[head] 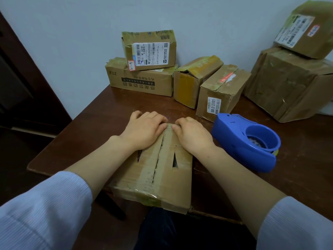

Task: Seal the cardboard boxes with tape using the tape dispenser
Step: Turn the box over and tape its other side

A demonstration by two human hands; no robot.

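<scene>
You're at flap-closing. The box (pixel 167 179) sits at the near edge of the counter (pixel 100 112) with its centre seam gaping, and I can't see fresh tape across it. Your left hand (pixel 144 129) lies palm down on the left flap. Your right hand (pixel 191 135) presses the right flap with fingers bent toward the seam. The fingertips nearly meet at the far end and neither hand holds anything. The tape dispenser (pixel 239 139) lies untouched just right of the box. Likely next: pin the flaps with your left hand, grab the dispenser with your right, start at the far edge.
</scene>
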